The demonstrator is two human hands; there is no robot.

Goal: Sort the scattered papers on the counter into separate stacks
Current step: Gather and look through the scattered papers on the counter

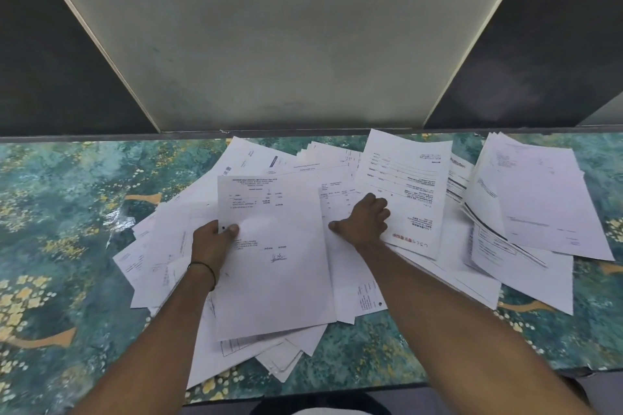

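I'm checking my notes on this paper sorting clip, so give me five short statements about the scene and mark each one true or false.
1. The left hand pinches a white printed sheet with a signature. True.
2. The papers lie on a plain grey metal counter. False: the counter is green and marbled, with yellow flowers.
3. A thin black band circles the left wrist. True.
4. The right hand is lifted clear of the papers. False: it rests on the pile.
5. The white papers form one neat stack. False: they overlap at mixed angles across the counter.
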